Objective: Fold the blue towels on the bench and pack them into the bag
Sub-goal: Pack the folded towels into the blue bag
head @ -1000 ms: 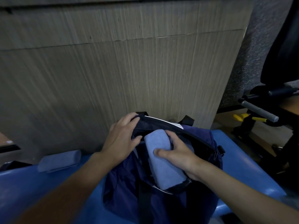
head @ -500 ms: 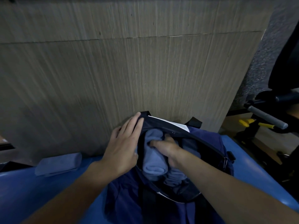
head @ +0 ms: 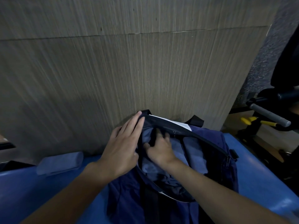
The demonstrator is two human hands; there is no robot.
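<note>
the blue bench carries an open navy bag with folded blue towels packed inside. a rolled towel lies on the bench, well apart to the left. the left hand lies flat, fingers straight, on the bag's rim. the right hand rests on the towels, fingertips hidden; i cannot tell its grip. the rim's white strip is unreadable.

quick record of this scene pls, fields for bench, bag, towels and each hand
bench: blue, padded
bag: navy, unzipped, on the bench
packed towels: blue, rolled, inside the bag
loose towel: folded, on the bench left of the bag
left hand: on the bag's left rim, fingers straight
right hand: inside the bag, on the packed towels; grip unclear
</note>
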